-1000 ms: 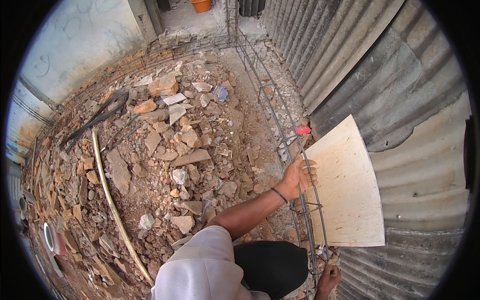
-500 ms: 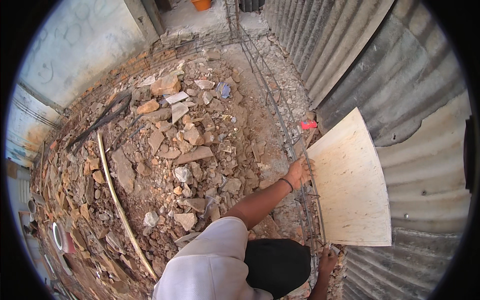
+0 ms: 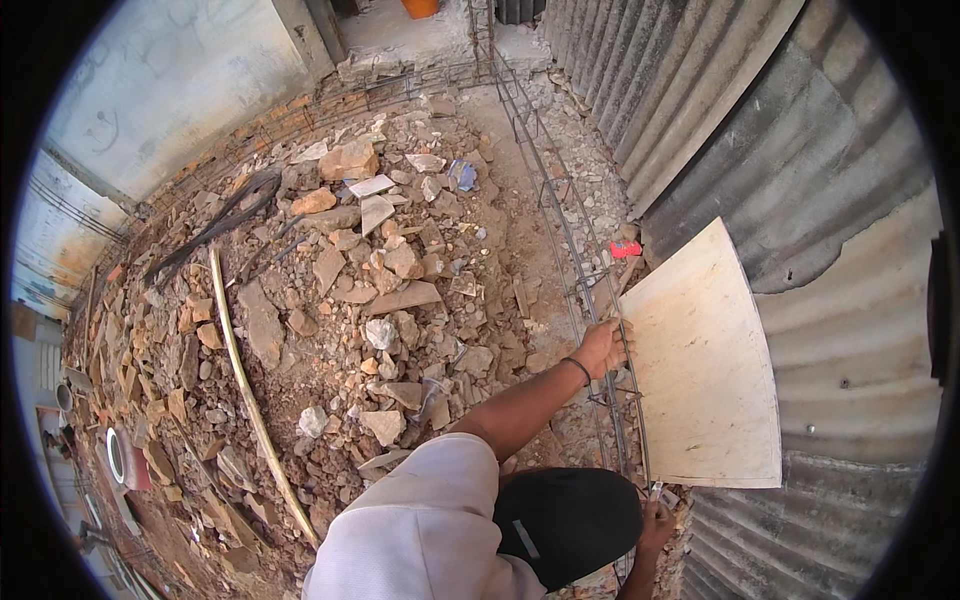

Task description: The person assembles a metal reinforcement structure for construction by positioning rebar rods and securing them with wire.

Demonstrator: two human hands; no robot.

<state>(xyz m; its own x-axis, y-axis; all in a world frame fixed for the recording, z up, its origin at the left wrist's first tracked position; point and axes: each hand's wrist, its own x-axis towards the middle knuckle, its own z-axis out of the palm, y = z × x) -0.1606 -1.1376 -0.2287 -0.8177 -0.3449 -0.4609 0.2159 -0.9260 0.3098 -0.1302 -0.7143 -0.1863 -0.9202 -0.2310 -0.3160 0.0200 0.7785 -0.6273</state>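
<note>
1. Compared with one second ago, the right hand (image 3: pixel 655 528) lies farther up the steel bar cage (image 3: pixel 637 395), nearer the lower edge of the pale board (image 3: pixel 708 370). The black-clad knee (image 3: pixel 575 520) reaches farther right and covers more of the cage's near end.

2. Left hand (image 3: pixel 603 347): fingers partly bent, set among the bars at the board's left edge. From where I stand, I cannot tell whether they grip a bar, the board or both. A dark band (image 3: pixel 577 368) circles the wrist.

3. Right hand: fingers drawn together and pointing up toward the cage's near end, below the board. Something small and light shows at the fingertips; I cannot tell whether it is held.

4. Pale board: tilted beside the cage, its curved edge toward the corrugated sheets (image 3: pixel 850 360). Its place beside the left hand is nearly the same as half a second earlier.

5. Surroundings: a red wrapper (image 3: pixel 625 248) lies near the board's upper left side. Rubble (image 3: pixel 365 270) and a pale bent pole (image 3: pixel 240 375) appear farther right than before, the whole view having shifted.
</note>
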